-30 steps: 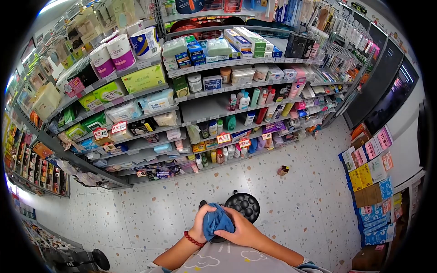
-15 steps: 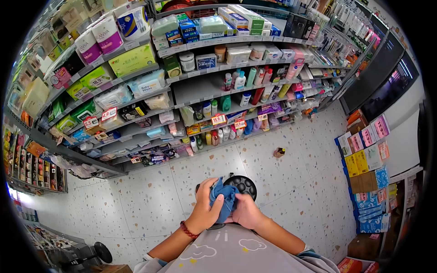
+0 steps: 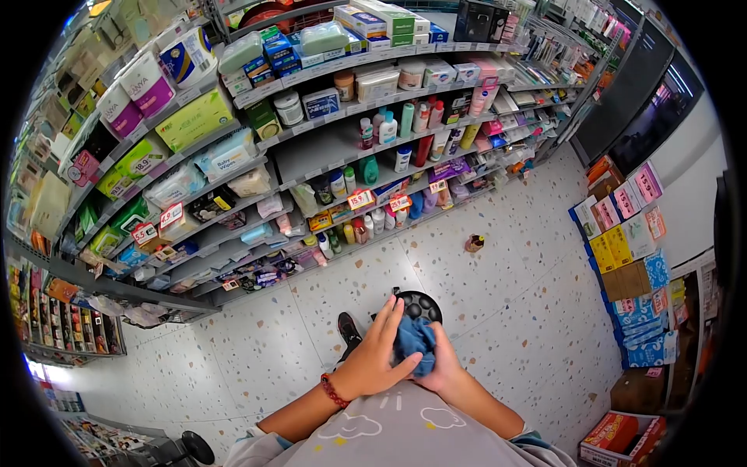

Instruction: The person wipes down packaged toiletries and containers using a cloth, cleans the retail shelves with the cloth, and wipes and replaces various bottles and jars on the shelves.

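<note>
A crumpled blue cloth (image 3: 415,342) is bunched between my two hands in front of my body. My left hand (image 3: 377,352) has its fingers stretched out along the cloth's left side, and its thumb presses across the lower front. On the other side, my right hand (image 3: 445,359) grips the cloth, thumb uppermost, with most of its fingers hidden. Just beyond the hands, low near the floor, is a round black object (image 3: 421,306) with several round shapes on its top. The cloth and hands cover part of it.
Shelves (image 3: 319,148) of toiletries and paper goods curve across the front and left. A small dark bottle (image 3: 475,243) stands on the speckled floor (image 3: 513,311). Stacked boxes (image 3: 638,288) line the right side. A dark shoe (image 3: 348,327) shows beside my left hand.
The cloth and both hands have shifted slightly right. My left fingers, curled over the cloth before, are now straightened. The view has turned a little, and a shoe has come into sight.
</note>
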The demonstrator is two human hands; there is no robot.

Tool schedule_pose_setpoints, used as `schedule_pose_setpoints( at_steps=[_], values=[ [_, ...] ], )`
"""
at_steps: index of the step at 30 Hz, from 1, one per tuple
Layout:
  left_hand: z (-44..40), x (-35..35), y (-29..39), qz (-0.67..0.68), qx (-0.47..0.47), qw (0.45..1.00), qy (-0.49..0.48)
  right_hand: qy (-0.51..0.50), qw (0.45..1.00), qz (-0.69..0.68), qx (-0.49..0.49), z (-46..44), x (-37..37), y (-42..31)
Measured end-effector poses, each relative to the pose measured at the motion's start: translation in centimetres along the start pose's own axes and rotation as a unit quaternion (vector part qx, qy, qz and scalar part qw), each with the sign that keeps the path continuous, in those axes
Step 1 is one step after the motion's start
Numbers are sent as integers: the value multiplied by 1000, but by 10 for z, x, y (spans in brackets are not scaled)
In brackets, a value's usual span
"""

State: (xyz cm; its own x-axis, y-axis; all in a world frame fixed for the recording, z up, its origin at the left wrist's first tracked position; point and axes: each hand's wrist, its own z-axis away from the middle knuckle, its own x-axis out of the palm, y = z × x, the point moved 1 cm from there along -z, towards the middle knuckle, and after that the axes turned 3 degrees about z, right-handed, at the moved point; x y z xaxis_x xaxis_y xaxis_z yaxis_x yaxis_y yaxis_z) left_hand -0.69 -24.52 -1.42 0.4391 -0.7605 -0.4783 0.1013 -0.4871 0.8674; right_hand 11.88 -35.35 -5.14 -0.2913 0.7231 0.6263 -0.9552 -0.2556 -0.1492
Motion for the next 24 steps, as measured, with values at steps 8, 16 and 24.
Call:
schedule_pose_setpoints(
  at_steps=[8,16,24],
  values=[
    [-9,13,-34,98,-113,989,0,-135,989,-63,-12,19,-72,-12],
    [-60,-34,-96,90,-161,980,77,-57,998,-38,-12,13,-76,-25],
    [-236,-116,-229,79,-134,972,177,51,986,-104,-120,-26,-17,-53]
  ],
)
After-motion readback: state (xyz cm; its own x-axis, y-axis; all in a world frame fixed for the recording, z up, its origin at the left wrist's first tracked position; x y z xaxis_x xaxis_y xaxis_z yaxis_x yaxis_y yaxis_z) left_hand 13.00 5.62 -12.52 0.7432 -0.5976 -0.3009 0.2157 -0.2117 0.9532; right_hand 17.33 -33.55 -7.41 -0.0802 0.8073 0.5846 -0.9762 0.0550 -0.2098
